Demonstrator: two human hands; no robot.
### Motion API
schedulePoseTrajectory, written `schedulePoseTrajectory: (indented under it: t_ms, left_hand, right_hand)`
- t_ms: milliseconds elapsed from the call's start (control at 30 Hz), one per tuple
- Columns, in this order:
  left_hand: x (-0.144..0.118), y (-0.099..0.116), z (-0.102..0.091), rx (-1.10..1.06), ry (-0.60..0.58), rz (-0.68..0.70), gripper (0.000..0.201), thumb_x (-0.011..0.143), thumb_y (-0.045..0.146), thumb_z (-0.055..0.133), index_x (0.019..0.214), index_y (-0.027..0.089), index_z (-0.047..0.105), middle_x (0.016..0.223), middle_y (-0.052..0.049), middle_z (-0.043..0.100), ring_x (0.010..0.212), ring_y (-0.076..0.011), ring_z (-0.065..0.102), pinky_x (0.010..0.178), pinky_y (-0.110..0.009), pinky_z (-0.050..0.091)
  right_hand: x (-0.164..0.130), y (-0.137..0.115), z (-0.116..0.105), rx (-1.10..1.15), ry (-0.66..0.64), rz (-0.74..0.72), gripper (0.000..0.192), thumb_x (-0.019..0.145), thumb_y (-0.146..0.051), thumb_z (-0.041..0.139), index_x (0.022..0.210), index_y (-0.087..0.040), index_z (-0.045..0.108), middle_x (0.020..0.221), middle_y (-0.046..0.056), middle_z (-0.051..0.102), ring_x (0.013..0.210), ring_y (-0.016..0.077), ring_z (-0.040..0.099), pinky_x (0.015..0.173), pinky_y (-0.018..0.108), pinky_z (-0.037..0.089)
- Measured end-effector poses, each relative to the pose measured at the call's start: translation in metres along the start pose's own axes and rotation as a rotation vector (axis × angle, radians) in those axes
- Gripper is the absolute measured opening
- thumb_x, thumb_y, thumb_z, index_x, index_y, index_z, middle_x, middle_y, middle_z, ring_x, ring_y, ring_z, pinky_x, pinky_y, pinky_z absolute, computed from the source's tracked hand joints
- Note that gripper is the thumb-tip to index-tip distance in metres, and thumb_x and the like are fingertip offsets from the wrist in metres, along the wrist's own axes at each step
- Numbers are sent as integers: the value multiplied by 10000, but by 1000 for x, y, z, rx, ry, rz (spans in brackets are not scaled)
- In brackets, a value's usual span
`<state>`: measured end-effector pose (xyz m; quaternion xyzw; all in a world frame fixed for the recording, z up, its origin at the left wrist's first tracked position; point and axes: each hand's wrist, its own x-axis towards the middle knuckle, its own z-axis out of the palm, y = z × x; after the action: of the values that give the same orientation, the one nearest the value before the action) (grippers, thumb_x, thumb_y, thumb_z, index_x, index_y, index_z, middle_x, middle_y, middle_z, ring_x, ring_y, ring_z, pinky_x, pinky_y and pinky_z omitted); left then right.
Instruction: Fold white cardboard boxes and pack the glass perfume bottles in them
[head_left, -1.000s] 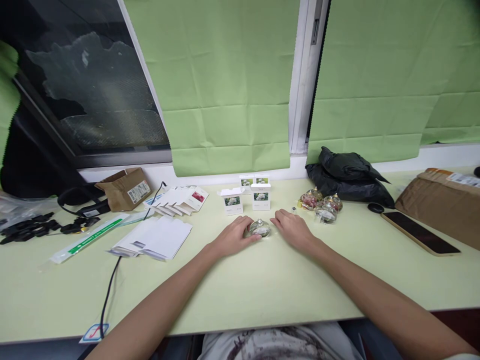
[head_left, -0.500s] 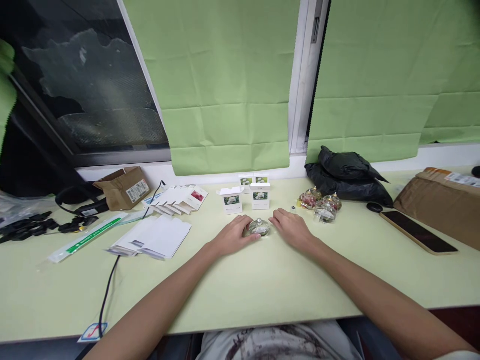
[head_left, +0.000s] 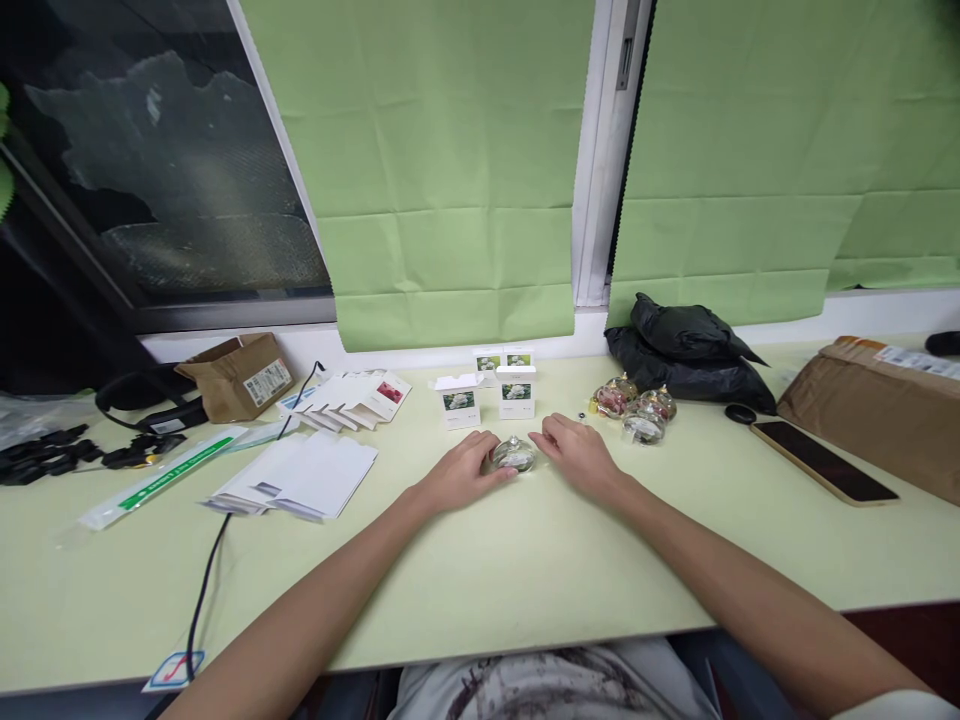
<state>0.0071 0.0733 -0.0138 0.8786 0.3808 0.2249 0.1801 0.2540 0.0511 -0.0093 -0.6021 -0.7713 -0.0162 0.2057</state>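
A clear, round glass bauble (head_left: 514,455) with a small cap on top rests on the table in front of me. My left hand (head_left: 463,472) grips it from the left, the thumb along its near side and the fingers behind. Close to its right side is my right hand (head_left: 574,455), fingers loosely bent with nothing visible in them; I cannot tell whether a fingertip touches the bauble. Just beyond stand small white boxes with flower pictures, among them an open-topped box (head_left: 458,402) and a taller box (head_left: 517,394).
More baubles, including a pink one (head_left: 615,396) and a clear one (head_left: 643,427), sit to the right before black plastic bags (head_left: 690,350). A phone (head_left: 823,462) and a cardboard box (head_left: 877,420) lie farther right. Flat white cartons (head_left: 322,470), a black cable (head_left: 208,570) and a small brown box (head_left: 240,378) are left.
The camera view has shifted slightly to the right. My right hand is a little nearer the bauble, while my left hand keeps its grip.
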Motion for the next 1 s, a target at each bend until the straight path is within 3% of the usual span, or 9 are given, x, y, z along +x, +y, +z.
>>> schedulePoseTrajectory:
  t_ms: [167, 333, 467, 600, 800, 1000]
  left_hand:
    - [0, 0, 1, -4, 1, -7, 412, 961, 623, 578, 888, 229, 482, 888, -22, 561, 865, -228, 538, 734, -337, 399]
    - [1, 2, 3, -39, 16, -11, 387, 966, 596, 585, 913, 220, 507, 894, -22, 562, 865, -220, 535, 733, -320, 396]
    - [2, 4, 6, -89, 34, -21, 380, 972, 583, 579, 919, 209, 547, 877, -22, 566, 826, -206, 528, 706, -307, 392]
    - [2, 7, 6, -118, 56, -28, 376, 990, 574, 555, 934, 204, 584, 853, -12, 592, 764, -183, 526, 674, -297, 380]
    - [0, 10, 6, -176, 110, -70, 316, 1023, 535, 526, 1077, 230, 585, 849, 23, 658, 747, -170, 572, 682, -282, 400]
    - [-1, 13, 6, -198, 162, -54, 279, 1034, 496, 522, 1131, 245, 594, 980, 8, 715, 872, -185, 637, 788, -284, 448]
  right_hand:
    - [-2, 2, 0, 250, 56, -164, 293, 1129, -366, 339, 1166, -252, 606, 1170, 53, 654, 994, 193, 647, 851, 296, 471]
    - [-3, 2, 5, 554, 175, -270, 257, 1101, -305, 403, 1232, -279, 623, 1182, 74, 650, 1062, 222, 649, 924, 364, 516]
    - [-2, -1, 9, 787, 176, -203, 200, 1053, -361, 526, 1214, -285, 617, 1166, 53, 672, 1014, 215, 665, 829, 349, 562]
    - [1, -3, 14, 956, 163, -144, 163, 1004, -408, 626, 1074, -264, 657, 1071, 33, 708, 999, 213, 688, 863, 363, 570]
    - [12, -1, 22, 1437, 117, 1, 336, 828, -494, 836, 898, -219, 656, 933, 23, 737, 906, 200, 720, 929, 423, 601]
    - [13, 3, 23, 1591, -21, 127, 410, 702, -499, 930, 827, -202, 677, 931, 38, 787, 873, 189, 743, 950, 427, 617]
